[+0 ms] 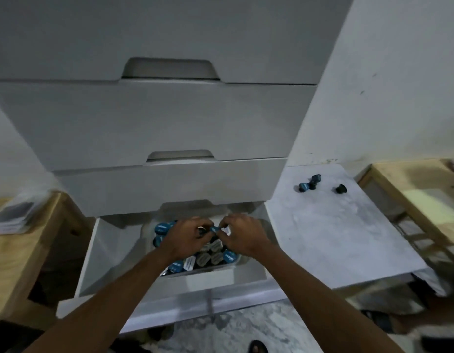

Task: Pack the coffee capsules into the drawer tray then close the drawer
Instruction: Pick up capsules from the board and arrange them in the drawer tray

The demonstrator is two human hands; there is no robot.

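Both hands cover much of the tray (pixel 222 266) in the open drawer (pixel 93 253), so the capsules beneath the left hand (pixel 186 238) and the right hand (pixel 242 235) cannot be counted. A small blue capsule (pixel 215 229) sits between the fingertips, but which hand pinches it is unclear. The lettering on the capsule lids (pixel 229 256) is too blurred to read. The stack of papers (pixel 13 212) at the left is smeared and cut by the edge. A sandal (pixel 257 347) is cropped by the bottom edge. The loose capsules (pixel 308 185) on the white board (pixel 335 233) are too small to show detail.
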